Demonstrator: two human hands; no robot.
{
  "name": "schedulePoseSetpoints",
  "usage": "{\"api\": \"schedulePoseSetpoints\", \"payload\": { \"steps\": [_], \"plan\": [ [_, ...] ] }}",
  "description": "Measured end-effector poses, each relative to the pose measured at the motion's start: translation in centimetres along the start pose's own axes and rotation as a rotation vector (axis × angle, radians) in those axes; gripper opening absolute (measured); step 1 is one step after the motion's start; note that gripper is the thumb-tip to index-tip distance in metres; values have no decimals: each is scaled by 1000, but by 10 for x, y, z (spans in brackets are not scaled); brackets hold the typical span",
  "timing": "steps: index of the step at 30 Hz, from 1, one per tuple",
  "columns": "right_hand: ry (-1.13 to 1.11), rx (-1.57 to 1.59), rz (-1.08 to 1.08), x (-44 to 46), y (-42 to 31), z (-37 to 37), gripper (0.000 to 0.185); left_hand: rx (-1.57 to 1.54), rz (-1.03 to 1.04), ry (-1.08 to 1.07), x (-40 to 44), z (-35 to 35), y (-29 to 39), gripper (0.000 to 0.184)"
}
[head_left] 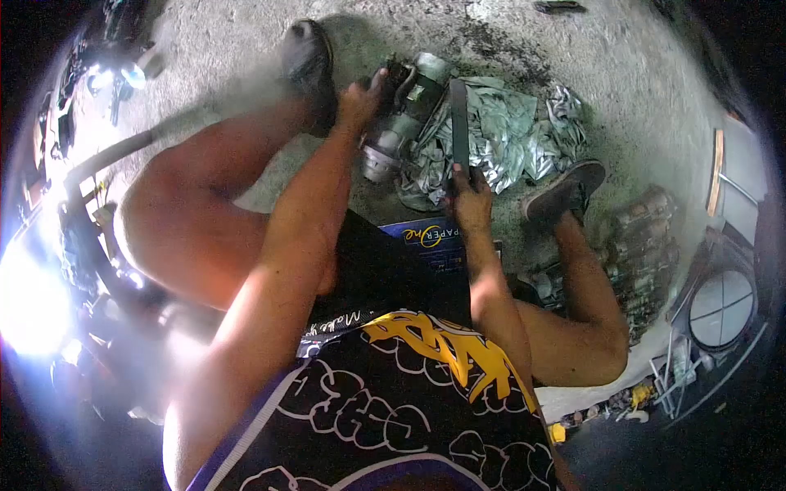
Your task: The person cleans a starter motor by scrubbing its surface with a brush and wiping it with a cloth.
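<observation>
A metal cylinder with a wider rounded end, looking like a starter motor (419,96), lies at a slant on a crumpled silvery-green sheet (508,131). My left hand (360,102) is closed at its upper left side, by a dark part (399,78). Whether that part is joined to the motor I cannot tell. In my right hand (473,200) is a long, flat, dark metal bar (459,123), like a file, pointing away from me. My fingers wrap round its near end, and its far end lies just right of the motor.
A dark blue PaperOne carton piece (426,233) lies between my legs. Several grimy metal parts (643,245) are grouped beyond my right leg. A round framed piece (720,307) and thin rods stand at the far right. Bright glare covers the left side. Concrete floor (221,49) surrounds me.
</observation>
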State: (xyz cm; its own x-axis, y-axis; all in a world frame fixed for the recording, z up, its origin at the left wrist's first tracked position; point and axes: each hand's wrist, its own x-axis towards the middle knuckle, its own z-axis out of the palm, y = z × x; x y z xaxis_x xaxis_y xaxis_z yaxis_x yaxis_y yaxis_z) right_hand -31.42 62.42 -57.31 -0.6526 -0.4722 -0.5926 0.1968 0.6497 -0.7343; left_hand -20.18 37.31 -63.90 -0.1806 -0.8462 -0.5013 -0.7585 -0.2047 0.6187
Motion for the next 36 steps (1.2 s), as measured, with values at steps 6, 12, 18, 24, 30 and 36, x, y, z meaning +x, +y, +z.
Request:
{"api": "schedulePoseSetpoints", "payload": {
  "steps": [6,12,18,24,30,36],
  "plan": [
    [-45,135,258,-26,-57,15,39,116,8,86,-4,-11,1,74],
    [-85,-46,56,20,-40,22,41,140,124,145,6,-2,-62,67],
    [-73,-492,-242,34,-71,15,54,140,214,194,-35,-3,-52,94],
    [-166,-546,-176,-8,-118,0,55,192,136,135,-59,-6,-27,135],
    [-179,-650,-199,2,-103,35,64,190,0,15,-70,-7,-26,129],
    [-361,-452,109,112,-138,115,57,36,-80,48,-81,-19,-14,123]
  ]
}}
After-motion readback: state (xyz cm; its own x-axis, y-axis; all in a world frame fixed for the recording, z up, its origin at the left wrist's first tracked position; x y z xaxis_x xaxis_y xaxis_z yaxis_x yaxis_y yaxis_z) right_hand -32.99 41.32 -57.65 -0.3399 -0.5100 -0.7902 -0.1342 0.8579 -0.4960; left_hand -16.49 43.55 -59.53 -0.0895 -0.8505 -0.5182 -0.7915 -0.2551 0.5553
